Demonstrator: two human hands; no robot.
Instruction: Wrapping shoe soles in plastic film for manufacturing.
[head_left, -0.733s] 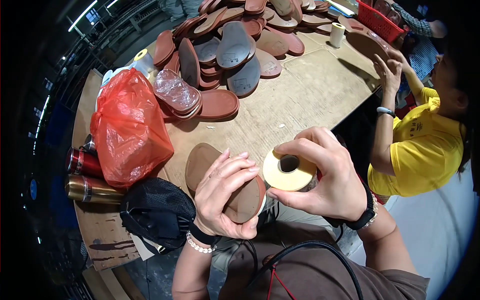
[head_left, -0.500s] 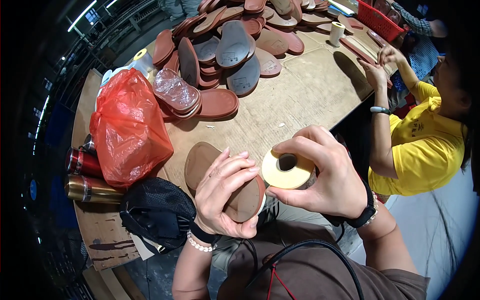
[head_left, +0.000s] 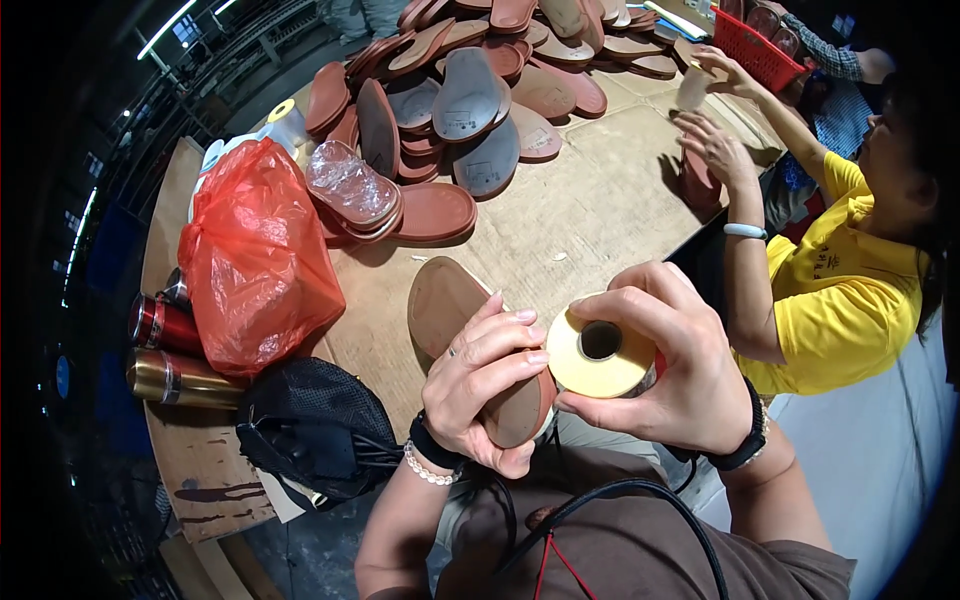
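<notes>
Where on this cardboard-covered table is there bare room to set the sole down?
Bare cardboard lies between the sole pile, the co-worker's hands and the held sole. Crowded: the far end, and the left edge with red bag, flasks and black bag.

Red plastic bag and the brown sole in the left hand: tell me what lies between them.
In the head view, only bare cardboard tabletop lies between the red bag and the sole.
</notes>
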